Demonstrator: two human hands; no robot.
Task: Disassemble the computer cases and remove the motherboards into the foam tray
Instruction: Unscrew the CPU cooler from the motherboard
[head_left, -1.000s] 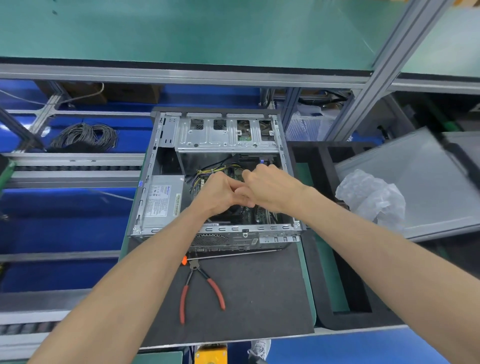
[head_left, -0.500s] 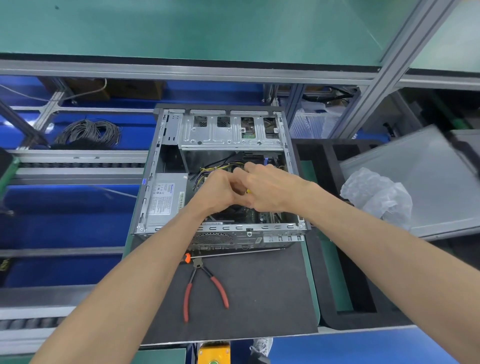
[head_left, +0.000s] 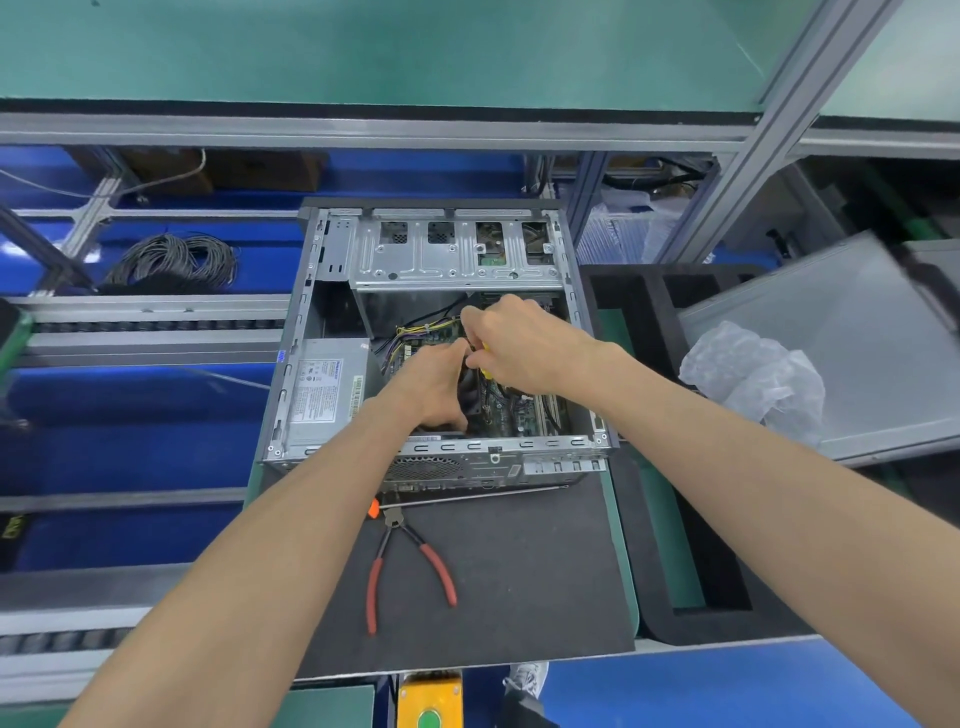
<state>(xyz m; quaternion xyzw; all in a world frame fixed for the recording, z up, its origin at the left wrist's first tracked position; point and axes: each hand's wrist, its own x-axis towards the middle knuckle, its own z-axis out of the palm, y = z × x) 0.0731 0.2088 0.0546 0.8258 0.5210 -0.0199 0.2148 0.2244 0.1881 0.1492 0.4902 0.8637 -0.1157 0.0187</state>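
One computer case (head_left: 441, 338) is lying open on its side on the dark mat (head_left: 519, 571) in front of me, its long axis running away from me, the perforated rear panel facing me and the drive bays at the far end. The mat is sitting on a green-edged bench, with blue conveyor lanes and grey rails stretching off to my left and a green shelf hanging overhead on aluminium posts.

I am counting one grey power supply (head_left: 324, 389) in the case's near-left corner, one motherboard (head_left: 514, 410) lying flat on the case floor, one pair of red-handled pliers (head_left: 410, 561) on the mat just before the case, and one long thin screwdriver (head_left: 467, 496) lying crosswise between pliers and case. One coil of grey cable (head_left: 176, 260) is resting on the far-left lane. To my right, one black foam tray (head_left: 649, 519) is sitting beside the mat, with one grey side panel (head_left: 831, 338) leaning across it and one crumpled clear bag (head_left: 753, 374) on that panel.

Both my hands are reaching inside the case above the motherboard. My left hand (head_left: 436, 389) is curling around something dark there; I cannot tell what. My right hand (head_left: 524, 343) is pinching a small yellow-tipped piece (head_left: 485, 358) just beside the left fingers.
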